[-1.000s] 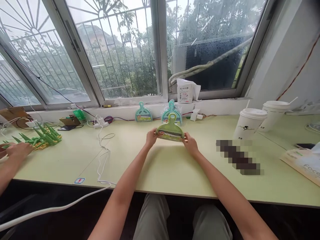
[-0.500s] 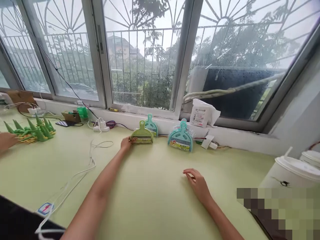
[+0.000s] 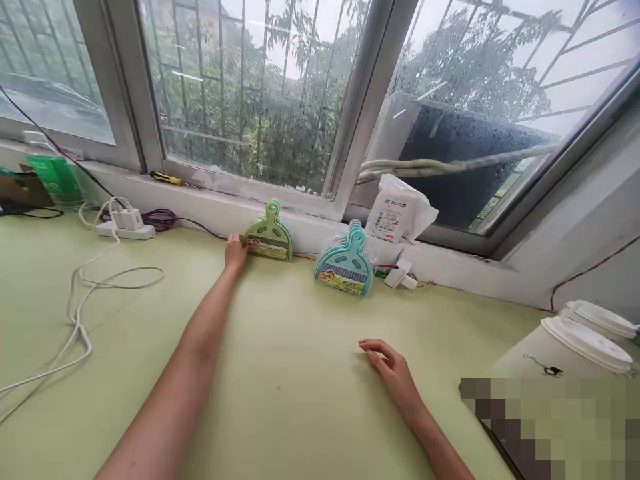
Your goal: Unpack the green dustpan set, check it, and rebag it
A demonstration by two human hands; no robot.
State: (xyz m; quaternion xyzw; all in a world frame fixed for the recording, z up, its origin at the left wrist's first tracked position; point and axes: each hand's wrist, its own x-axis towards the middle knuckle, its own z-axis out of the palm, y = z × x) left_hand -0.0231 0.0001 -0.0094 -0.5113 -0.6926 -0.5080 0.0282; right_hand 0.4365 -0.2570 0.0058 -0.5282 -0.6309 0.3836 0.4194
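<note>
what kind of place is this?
Likely an informal workroom or small packing bench: a long pale green table under barred windows, packaged mini dustpan sets leaning against the sill, a power strip with chargers, lidded takeaway cups.

both forearms bare — no sleeves, no watch; left hand [image 3: 235,251], right hand [image 3: 395,373] ungloved

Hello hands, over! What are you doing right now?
Left hand touching green dustpan at the window ledge. Right hand resting open on table. Teal dustpans stand beside, apart.
</note>
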